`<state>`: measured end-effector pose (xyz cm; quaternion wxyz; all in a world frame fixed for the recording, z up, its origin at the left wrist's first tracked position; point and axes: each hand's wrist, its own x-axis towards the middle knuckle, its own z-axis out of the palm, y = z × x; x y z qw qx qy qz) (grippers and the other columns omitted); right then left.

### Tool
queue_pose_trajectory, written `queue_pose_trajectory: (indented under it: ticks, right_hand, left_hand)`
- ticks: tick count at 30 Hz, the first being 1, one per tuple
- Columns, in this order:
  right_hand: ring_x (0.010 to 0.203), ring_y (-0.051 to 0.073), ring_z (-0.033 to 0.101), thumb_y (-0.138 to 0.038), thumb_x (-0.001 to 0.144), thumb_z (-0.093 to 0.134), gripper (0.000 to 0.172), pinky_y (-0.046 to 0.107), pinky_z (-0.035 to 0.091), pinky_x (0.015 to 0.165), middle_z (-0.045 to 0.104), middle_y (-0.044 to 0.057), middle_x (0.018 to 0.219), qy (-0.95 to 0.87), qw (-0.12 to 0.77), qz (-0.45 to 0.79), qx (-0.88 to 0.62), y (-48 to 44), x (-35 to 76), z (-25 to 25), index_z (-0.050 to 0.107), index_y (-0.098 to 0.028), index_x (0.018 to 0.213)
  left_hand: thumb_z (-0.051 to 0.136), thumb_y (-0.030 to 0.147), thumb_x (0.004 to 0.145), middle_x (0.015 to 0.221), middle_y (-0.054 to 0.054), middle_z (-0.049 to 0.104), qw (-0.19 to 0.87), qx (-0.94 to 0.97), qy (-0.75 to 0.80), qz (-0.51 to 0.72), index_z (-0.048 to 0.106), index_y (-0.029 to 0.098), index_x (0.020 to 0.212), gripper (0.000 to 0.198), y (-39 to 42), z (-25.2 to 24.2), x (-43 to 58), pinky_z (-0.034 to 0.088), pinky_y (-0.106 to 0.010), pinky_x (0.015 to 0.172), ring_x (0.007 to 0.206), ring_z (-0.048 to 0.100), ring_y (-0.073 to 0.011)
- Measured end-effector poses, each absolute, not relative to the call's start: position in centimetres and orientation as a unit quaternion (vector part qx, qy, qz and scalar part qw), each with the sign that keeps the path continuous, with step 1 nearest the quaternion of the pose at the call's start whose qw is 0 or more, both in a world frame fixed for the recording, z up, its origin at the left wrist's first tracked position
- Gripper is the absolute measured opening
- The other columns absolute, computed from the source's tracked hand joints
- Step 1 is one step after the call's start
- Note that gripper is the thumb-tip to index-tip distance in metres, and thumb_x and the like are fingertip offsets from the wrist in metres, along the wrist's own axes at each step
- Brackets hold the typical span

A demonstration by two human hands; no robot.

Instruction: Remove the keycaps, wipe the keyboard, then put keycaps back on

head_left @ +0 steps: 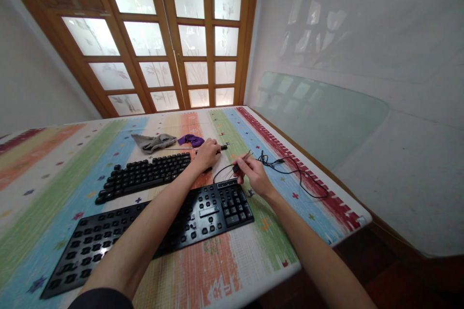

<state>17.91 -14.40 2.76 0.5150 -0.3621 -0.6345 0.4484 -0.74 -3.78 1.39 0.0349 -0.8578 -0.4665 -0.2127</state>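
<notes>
Presently, near the partly bare keyboard (208, 212), your right hand (253, 173) pinches an apparent black keycap (236, 168), likely light, stiff, best gripped by its sides; your left hand (208, 154) curls by loose keycaps (145, 173), hold unclear.

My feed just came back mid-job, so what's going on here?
The person's left hand is at the right end of the loose black keycaps, its exact grip unclear. The right hand pinches a small dark piece near the far right corner of the keyboard. Much of that board is stripped, but its number-pad end has many caps on.
</notes>
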Motion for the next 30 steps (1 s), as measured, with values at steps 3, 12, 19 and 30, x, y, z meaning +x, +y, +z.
queue_pose_trajectory:
  ticks: [3, 12, 19, 30]
  right_hand:
    - [0.043, 0.012, 0.056, -0.064, 0.084, 0.057, 0.049, 0.024, 0.042, 0.042, 0.059, -0.001, 0.056, -0.633, 0.512, 0.45, -0.368, -14.4, 17.9, 2.7, 0.061, -0.015, 0.085]
    - [0.04, 0.012, 0.052, -0.061, 0.08, 0.062, 0.047, 0.023, 0.041, 0.039, 0.058, 0.0, 0.049, -0.628, 0.506, 0.457, -0.375, -14.1, 18.6, 2.3, 0.062, -0.015, 0.075]
    - [0.036, 0.012, 0.05, -0.053, 0.08, 0.061, 0.04, 0.022, 0.038, 0.036, 0.056, -0.001, 0.045, -0.66, 0.446, 0.488, -0.355, -14.0, 19.5, 3.0, 0.061, -0.015, 0.069]
    - [0.037, 0.012, 0.051, -0.053, 0.08, 0.062, 0.039, 0.023, 0.04, 0.036, 0.055, -0.002, 0.045, -0.693, 0.413, 0.447, -0.386, -13.8, 19.5, 2.3, 0.06, -0.017, 0.067]
  left_hand:
    - [0.061, 0.013, 0.078, 0.087, -0.009, 0.06, 0.039, -0.852, -0.472, -0.222, 0.07, 0.017, 0.081, 0.011, -3.8, 1.3, -0.8, 0.047, -0.037, 0.082, 0.094, 0.054, -0.0261]
    - [0.063, 0.017, 0.081, 0.093, -0.007, 0.062, 0.042, -0.845, -0.464, -0.262, 0.069, 0.019, 0.091, 0.012, -6.5, 1.7, -2.0, 0.048, -0.037, 0.085, 0.095, 0.055, -0.0243]
    - [0.058, 0.019, 0.089, 0.093, -0.006, 0.065, -0.044, -0.87, -0.372, -0.322, 0.068, 0.018, 0.093, 0.012, -13.3, 1.2, -2.1, 0.048, -0.037, 0.086, 0.093, 0.058, -0.0219]
    - [0.06, 0.019, 0.088, 0.104, -0.009, 0.068, -0.159, -0.853, -0.332, -0.369, 0.069, 0.017, 0.096, 0.012, -17.1, -0.8, -1.5, 0.05, -0.04, 0.092, 0.099, 0.062, -0.0221]
